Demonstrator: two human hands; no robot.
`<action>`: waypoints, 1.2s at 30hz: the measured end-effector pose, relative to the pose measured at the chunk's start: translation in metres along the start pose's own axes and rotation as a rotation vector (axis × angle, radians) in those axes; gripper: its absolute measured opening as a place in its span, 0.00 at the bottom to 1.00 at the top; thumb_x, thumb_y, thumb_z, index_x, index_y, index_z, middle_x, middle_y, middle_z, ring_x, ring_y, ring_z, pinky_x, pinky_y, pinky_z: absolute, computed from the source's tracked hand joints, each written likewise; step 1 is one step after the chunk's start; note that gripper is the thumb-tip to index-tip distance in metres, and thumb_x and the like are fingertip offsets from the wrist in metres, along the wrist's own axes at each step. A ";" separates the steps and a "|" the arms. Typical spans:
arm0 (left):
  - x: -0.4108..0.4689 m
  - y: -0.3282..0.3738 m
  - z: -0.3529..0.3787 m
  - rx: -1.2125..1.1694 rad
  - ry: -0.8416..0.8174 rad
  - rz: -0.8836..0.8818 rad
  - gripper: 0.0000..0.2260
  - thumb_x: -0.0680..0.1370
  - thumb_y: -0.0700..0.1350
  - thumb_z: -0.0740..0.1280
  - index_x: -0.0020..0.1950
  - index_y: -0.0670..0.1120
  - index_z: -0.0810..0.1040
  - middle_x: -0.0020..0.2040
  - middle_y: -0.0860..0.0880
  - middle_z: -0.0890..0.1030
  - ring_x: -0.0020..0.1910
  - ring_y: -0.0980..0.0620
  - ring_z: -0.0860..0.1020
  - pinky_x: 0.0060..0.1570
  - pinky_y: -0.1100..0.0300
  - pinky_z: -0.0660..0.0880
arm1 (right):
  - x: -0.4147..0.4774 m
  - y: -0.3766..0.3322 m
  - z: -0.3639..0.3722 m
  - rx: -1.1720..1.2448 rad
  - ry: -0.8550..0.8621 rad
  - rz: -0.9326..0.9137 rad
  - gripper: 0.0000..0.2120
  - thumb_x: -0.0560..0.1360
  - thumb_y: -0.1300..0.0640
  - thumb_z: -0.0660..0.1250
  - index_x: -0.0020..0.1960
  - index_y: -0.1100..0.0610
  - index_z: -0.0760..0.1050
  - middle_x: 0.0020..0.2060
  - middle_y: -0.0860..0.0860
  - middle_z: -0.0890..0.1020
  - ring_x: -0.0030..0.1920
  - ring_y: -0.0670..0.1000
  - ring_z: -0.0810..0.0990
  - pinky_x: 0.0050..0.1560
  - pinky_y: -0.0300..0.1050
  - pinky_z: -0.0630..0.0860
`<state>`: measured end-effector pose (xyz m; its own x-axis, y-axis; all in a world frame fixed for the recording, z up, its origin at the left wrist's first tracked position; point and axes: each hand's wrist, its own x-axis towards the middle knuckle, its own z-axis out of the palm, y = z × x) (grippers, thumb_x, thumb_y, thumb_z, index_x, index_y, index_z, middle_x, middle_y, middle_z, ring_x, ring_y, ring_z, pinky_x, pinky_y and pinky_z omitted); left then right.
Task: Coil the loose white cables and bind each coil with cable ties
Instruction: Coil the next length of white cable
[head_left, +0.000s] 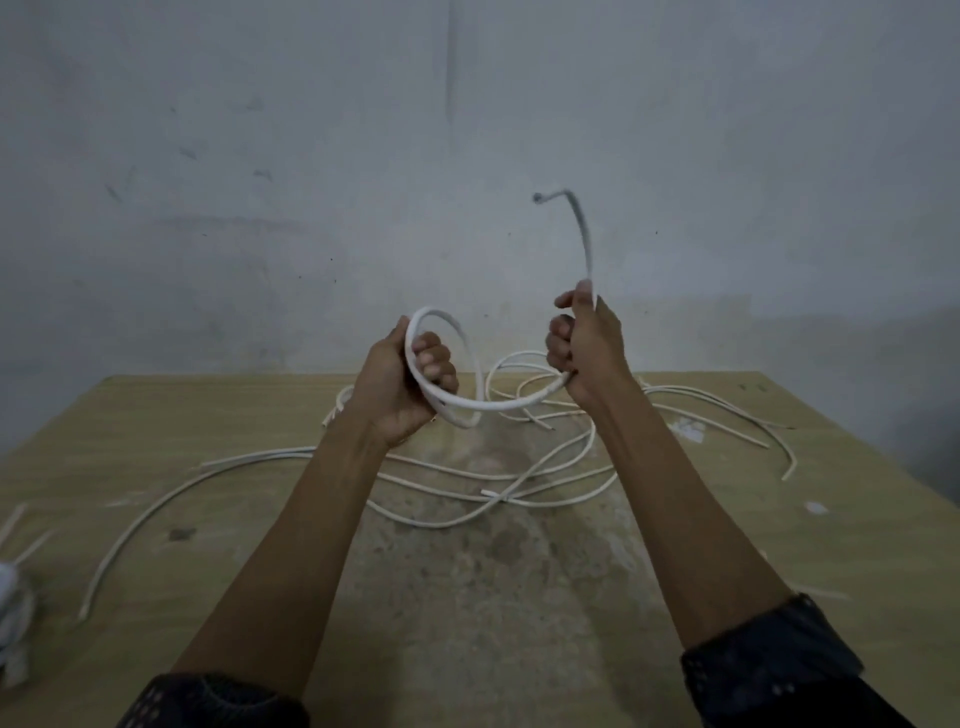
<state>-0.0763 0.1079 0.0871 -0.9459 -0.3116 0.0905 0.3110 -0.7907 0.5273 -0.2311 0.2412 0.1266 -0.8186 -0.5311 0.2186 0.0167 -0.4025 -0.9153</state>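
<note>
I hold one white cable (498, 404) up above the table with both hands. My left hand (402, 382) grips a small loop of it, the loop standing upright around my fingers. From there the cable runs right to my right hand (584, 348), which grips it in a fist. Its free end (582, 234) arcs upward from that fist and looks blurred. Several loose white cables (519, 483) lie tangled on the wooden table (779, 545) below my hands.
A long single cable (156, 514) curves across the table's left side. Thin white strips (15, 525) lie near the left edge, beside a white bundle (13, 608) cut off by the frame. A grey wall (311, 182) stands right behind the table.
</note>
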 end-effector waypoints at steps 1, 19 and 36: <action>0.005 -0.006 -0.004 0.057 0.206 0.078 0.25 0.85 0.54 0.51 0.32 0.45 0.68 0.25 0.50 0.66 0.21 0.52 0.66 0.26 0.65 0.69 | 0.000 0.000 0.000 0.010 0.053 -0.012 0.17 0.85 0.47 0.54 0.44 0.57 0.68 0.22 0.48 0.64 0.20 0.46 0.58 0.22 0.34 0.56; 0.000 0.006 -0.007 0.077 0.236 0.068 0.16 0.85 0.45 0.51 0.41 0.42 0.69 0.22 0.52 0.63 0.16 0.57 0.59 0.17 0.64 0.59 | 0.005 0.017 -0.037 -0.760 -0.122 -0.171 0.23 0.80 0.36 0.50 0.41 0.54 0.68 0.29 0.49 0.68 0.27 0.49 0.67 0.34 0.44 0.65; -0.004 -0.024 0.013 0.087 -0.302 -0.443 0.20 0.81 0.57 0.58 0.41 0.41 0.73 0.25 0.50 0.61 0.19 0.53 0.57 0.19 0.63 0.57 | -0.011 0.015 0.005 -1.158 -0.371 -1.176 0.26 0.82 0.37 0.46 0.44 0.55 0.70 0.30 0.47 0.75 0.30 0.55 0.77 0.28 0.44 0.65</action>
<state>-0.0813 0.1349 0.0855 -0.9732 0.2171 0.0757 -0.1204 -0.7617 0.6367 -0.2192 0.2372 0.1121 0.0912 -0.5648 0.8202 -0.9958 -0.0499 0.0764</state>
